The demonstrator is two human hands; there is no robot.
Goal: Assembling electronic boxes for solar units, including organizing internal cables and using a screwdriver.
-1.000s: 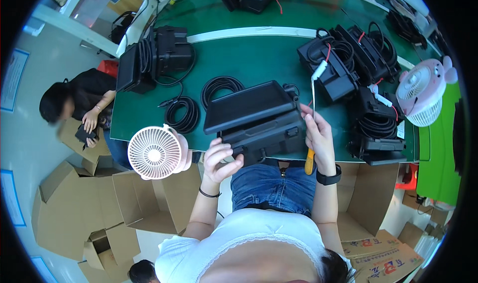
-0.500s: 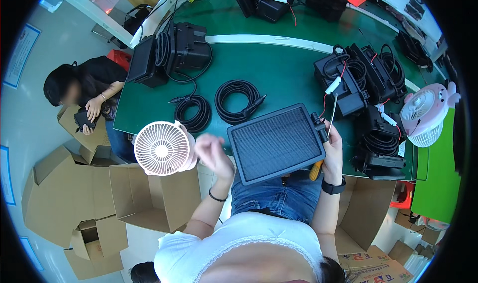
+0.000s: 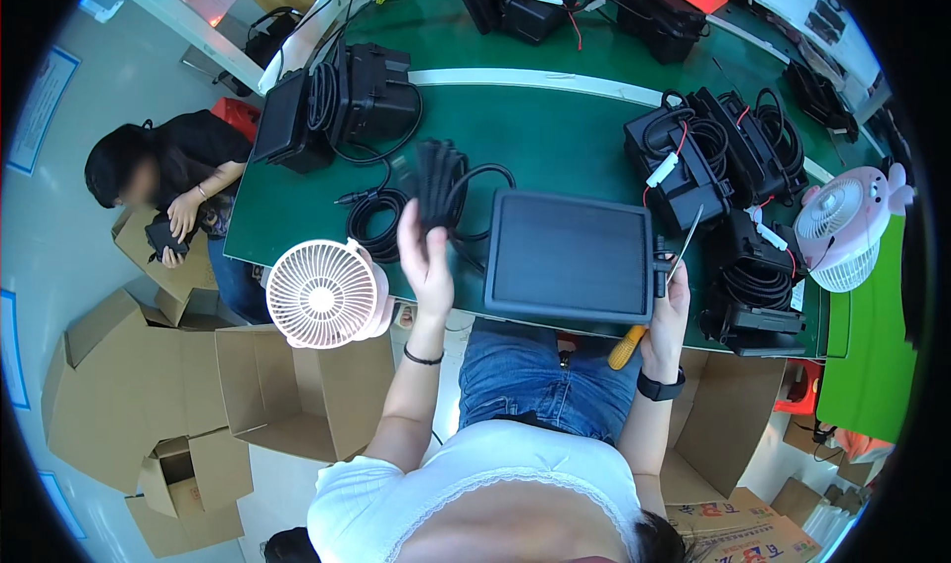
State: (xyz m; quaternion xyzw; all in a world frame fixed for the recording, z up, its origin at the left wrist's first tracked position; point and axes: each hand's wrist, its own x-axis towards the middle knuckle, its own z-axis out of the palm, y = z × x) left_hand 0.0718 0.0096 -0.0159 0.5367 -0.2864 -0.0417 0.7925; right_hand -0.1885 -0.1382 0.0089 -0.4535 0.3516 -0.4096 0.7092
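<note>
At the near edge of the desk [image 3: 555,132], my right hand [image 3: 671,313] has its fingers closed around a yellow-handled screwdriver [image 3: 626,348], its shaft slanting up toward 1 o'clock. The same hand steadies a flat black panel [image 3: 570,256] by its right end, broad face up. At the panel's 9 o'clock, my left hand [image 3: 428,266] is curled, thumb and fingers around the blurred lower end of a raised black cable coil [image 3: 438,182]. Past that hand, toward 9 o'clock, stands a pale fan [image 3: 322,294]; another coil [image 3: 381,231] lies flat just beyond it. Black cases [image 3: 684,182] with cables crowd 2 o'clock, and more black cases [image 3: 371,98] stand at 10.
</note>
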